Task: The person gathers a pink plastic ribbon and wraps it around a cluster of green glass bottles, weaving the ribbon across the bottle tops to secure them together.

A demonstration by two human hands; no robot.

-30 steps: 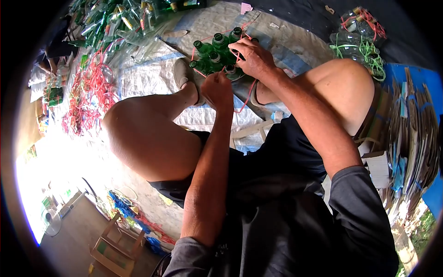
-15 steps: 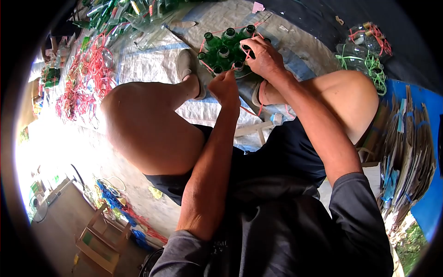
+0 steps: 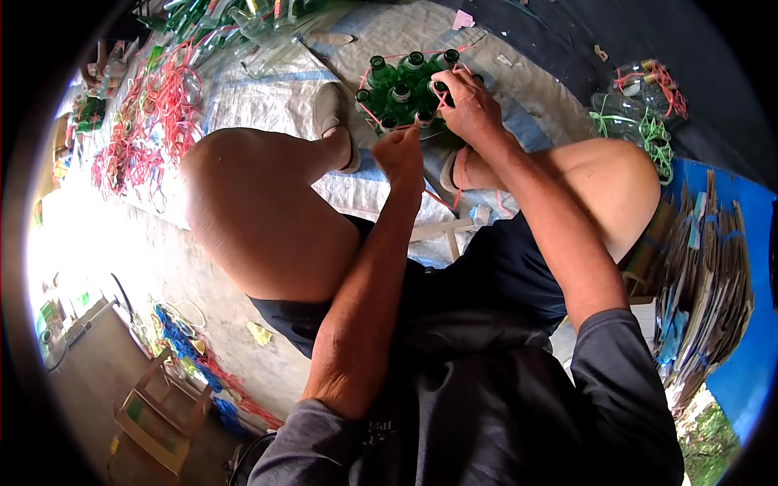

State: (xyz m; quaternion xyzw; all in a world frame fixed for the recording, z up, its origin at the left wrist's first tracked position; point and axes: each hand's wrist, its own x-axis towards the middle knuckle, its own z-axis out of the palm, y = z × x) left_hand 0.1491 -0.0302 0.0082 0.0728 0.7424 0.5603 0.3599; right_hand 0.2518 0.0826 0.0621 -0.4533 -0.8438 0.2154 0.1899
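Observation:
A cluster of several upright green glass bottles [image 3: 399, 95] stands on the sheet between my feet. Pink plastic string [image 3: 397, 56] runs around the bottles near their necks. My left hand [image 3: 399, 154] is closed at the near side of the cluster, pinching the string by the front bottle mouths. Over the right side of the cluster, my right hand [image 3: 470, 104] has its fingers curled on a loop of the same string, beside a bottle neck. The fingertips of both hands are partly hidden, and the lower parts of the bottles are too.
Tangled pink string [image 3: 166, 113] lies at the left, below a heap of loose green bottles [image 3: 219, 20]. Clear bottles tied with green string [image 3: 636, 121] lie at the right. Stacked flattened cardboard [image 3: 705, 275] stands at the lower right, and a wooden stool [image 3: 158, 421] lies at the lower left.
The camera view has shifted slightly. Both hands stay at the bottles, still holding the string, with the right-hand fingers slightly rearranged around the loop.

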